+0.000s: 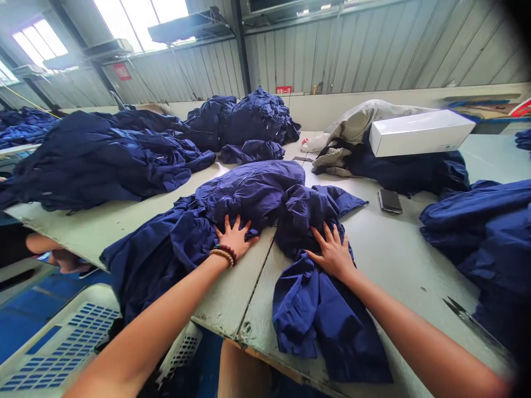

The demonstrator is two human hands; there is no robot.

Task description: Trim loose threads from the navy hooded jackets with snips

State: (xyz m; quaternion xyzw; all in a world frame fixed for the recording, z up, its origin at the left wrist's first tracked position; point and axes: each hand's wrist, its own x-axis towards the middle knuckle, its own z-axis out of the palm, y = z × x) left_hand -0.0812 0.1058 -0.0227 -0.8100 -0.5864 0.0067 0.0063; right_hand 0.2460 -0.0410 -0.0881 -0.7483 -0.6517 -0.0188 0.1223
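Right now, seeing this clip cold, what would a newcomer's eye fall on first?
Two bare hands stand out in the middle: the left hand, with beaded bracelets, and the right hand press with spread fingers on a crumpled navy garment on a long pale workbench. Heaps of navy cloth fill the far left. At upper right, a white box sits on a dark cloth bundle.

i've got navy blue fabric (249, 190) under both palms, plain, no print, on a pale grey-green table (385, 265) w/ dark chips in the paint. nearby there's a white box (421, 132) & beige cloth (352, 127), and the bracelet (223, 254) has dark red + tan beads. crate (62, 342) is white w/ blue slots, wall panels (373, 50) pale grey, small sign (284, 89) red.
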